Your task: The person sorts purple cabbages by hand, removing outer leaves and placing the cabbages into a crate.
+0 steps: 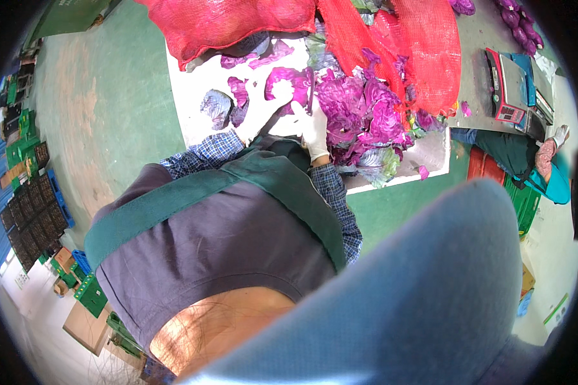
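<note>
A red cabbage head [296,89] with a pale cut base faces up on the white tabletop [192,115]. My left hand [260,108], in a white glove, grips it from the left, the thumb lying near the cut base. On its other side my right hand [313,125], also gloved in white, closes around what looks like a narrow knife [310,89], upright along the cabbage's right edge. Glare hides the fingers' detail. Loose outer leaves [216,108] lie left of my left hand. A big heap of purple leaves [361,110] spreads beside my right hand.
Full red mesh sacks [236,24] lie along the table's far side, with more red mesh [428,53] over the leaf heap. Scales [510,91] stand on a grey table at right. Beside it is another person [520,156]. Stacked crates [33,216] line the left.
</note>
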{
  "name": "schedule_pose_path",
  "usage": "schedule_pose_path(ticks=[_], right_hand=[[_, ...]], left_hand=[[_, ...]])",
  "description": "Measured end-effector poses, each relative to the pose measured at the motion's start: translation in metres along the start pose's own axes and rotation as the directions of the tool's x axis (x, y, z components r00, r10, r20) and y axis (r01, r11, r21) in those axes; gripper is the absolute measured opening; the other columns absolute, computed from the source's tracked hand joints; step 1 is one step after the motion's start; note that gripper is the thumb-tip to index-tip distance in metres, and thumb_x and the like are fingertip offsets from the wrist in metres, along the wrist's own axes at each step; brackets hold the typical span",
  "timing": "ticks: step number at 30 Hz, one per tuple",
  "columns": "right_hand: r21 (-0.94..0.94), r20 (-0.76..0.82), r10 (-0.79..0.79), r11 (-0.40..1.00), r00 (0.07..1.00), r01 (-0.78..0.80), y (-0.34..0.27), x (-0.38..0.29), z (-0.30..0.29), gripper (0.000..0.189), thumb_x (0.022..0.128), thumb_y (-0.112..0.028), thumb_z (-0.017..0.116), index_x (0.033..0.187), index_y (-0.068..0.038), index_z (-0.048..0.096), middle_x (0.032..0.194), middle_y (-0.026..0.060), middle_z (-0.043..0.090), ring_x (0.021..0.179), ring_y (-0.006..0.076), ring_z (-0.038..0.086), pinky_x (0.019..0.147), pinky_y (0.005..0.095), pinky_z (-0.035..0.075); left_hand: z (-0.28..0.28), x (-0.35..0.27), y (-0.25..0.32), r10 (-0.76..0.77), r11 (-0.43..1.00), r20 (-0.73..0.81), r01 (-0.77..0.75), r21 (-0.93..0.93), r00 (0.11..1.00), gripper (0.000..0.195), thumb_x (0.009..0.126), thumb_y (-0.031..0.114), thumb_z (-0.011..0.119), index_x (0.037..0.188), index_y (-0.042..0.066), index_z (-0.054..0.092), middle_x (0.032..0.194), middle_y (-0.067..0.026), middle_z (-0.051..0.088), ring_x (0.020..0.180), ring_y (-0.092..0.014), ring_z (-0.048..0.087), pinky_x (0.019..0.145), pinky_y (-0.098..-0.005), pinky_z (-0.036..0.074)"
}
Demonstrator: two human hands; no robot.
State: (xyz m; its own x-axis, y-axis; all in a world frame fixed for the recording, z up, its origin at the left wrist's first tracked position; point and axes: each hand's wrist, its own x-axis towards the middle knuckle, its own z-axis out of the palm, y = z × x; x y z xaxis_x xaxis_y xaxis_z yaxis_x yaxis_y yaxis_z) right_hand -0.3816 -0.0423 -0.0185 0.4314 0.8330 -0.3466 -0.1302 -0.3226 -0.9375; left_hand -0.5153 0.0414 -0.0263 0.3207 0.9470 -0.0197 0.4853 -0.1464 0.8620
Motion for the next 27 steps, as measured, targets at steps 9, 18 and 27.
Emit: schedule_pose_path(ticks=[9, 18, 27], right_hand=[[-0.049, -0.193, -0.022, 0.999, 0.981, 0.013, 0.030, 0.000, -0.024, 0.037, 0.092, -0.010, 0.063, 0.126, -0.001, 0.051, 0.087, 0.0052, 0.062, 0.056, 0.0097, 0.057, 0.045, 0.0232, 0.042], [-0.415, -0.244, -0.057, 0.908, 0.968, -0.052, -0.008, -0.042, -0.025, 0.048, 0.095, -0.017, 0.054, 0.139, -0.001, 0.043, 0.093, 0.0116, 0.065, 0.076, 0.0215, 0.062, 0.072, 0.0335, 0.050], [-0.819, -0.076, -0.016, 0.571, 0.997, -0.053, -0.045, -0.050, -0.026, 0.048, 0.092, -0.020, 0.052, 0.139, -0.012, 0.047, 0.106, 0.0133, 0.063, 0.073, 0.0272, 0.065, 0.057, 0.0376, 0.051]], left_hand=[[-0.037, 0.022, 0.039, 0.139, 0.949, 0.381, -0.232, 0.212, 0.914, 0.094, 0.068, 0.049, 0.078, 0.142, 0.005, 0.039, 0.136, -0.0225, 0.044, 0.123, -0.039, 0.044, 0.108, -0.0473, 0.032], [-0.003, 0.035, 0.040, 0.184, 0.977, 0.385, -0.210, 0.028, 0.905, 0.101, 0.068, 0.040, 0.081, 0.147, 0.006, 0.029, 0.145, -0.0217, 0.036, 0.135, -0.035, 0.034, 0.112, -0.0468, 0.027], [0.006, 0.040, 0.041, 0.159, 0.952, 0.453, -0.259, 0.166, 0.877, 0.102, 0.067, 0.041, 0.081, 0.148, 0.006, 0.029, 0.149, -0.0201, 0.033, 0.139, -0.034, 0.030, 0.114, -0.0435, 0.026]])
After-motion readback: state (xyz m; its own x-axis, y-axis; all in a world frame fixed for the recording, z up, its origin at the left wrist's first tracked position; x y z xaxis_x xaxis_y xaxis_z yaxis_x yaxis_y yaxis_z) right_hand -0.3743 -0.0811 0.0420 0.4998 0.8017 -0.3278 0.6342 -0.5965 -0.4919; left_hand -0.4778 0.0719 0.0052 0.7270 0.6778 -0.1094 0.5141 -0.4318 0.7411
